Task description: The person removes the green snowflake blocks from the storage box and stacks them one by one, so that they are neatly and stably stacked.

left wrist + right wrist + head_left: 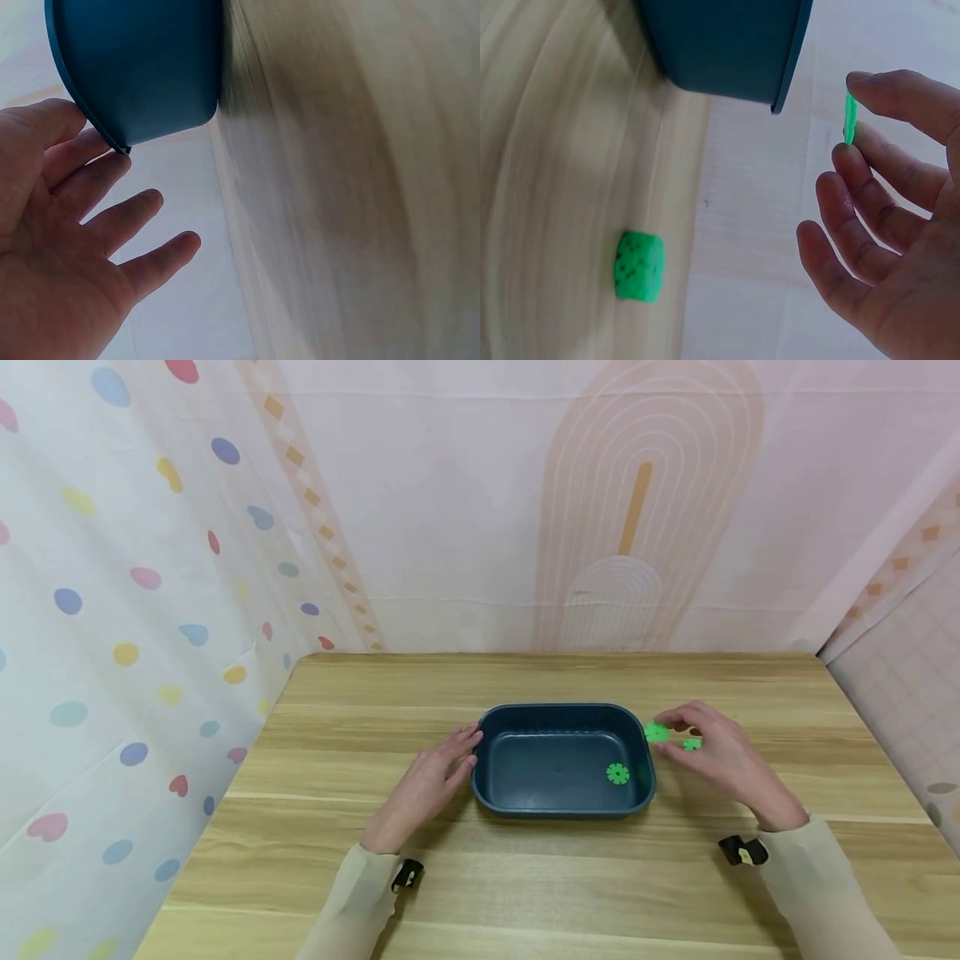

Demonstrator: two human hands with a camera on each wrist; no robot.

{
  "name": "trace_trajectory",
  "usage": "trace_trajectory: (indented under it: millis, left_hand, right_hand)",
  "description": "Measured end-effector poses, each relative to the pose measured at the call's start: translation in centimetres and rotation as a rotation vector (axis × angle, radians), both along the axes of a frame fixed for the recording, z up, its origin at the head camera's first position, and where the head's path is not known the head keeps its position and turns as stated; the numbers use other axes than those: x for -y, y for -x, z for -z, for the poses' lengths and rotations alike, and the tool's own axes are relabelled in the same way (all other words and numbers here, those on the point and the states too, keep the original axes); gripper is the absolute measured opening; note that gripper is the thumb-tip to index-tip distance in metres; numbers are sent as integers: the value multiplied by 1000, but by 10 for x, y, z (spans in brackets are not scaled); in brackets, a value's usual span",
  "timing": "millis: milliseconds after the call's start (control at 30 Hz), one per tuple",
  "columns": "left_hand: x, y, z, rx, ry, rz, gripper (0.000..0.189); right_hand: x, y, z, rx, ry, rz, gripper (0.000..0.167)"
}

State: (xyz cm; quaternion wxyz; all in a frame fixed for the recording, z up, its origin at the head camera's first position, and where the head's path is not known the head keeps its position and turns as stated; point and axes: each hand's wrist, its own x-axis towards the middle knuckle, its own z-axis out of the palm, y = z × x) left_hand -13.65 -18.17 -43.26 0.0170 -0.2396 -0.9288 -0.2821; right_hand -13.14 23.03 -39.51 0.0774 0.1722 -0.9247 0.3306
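A dark blue rectangular plastic basin (543, 772) stands on the wooden table, with one green notched disc (618, 774) lying inside toward its right end. My left hand (426, 787) rests against the basin's left end, its loosely extended fingers at the rim. Just beyond the right rim, my right hand (717, 756) pinches another green notched disc (656, 732) between thumb and fingertips. The right wrist view shows that disc (850, 118) edge-on, at rim height. A short green stack of such discs (639, 266) sits on the table, partly hidden behind the right hand in the head view.
The wood-grain table (525, 885) ends at a pale patterned curtain (450, 527) behind. A curtain with coloured dots (135, 660) hangs along the left side. Small black devices (744, 851) are worn at both wrists.
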Motion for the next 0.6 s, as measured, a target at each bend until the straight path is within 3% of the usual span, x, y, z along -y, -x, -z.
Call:
trace_trajectory:
  millis: [600]
  left_hand:
    - [-1, 0, 2, -3, -11, -7, 44]
  right_hand:
    - [-30, 2, 11, 37, 5, 48, 32]
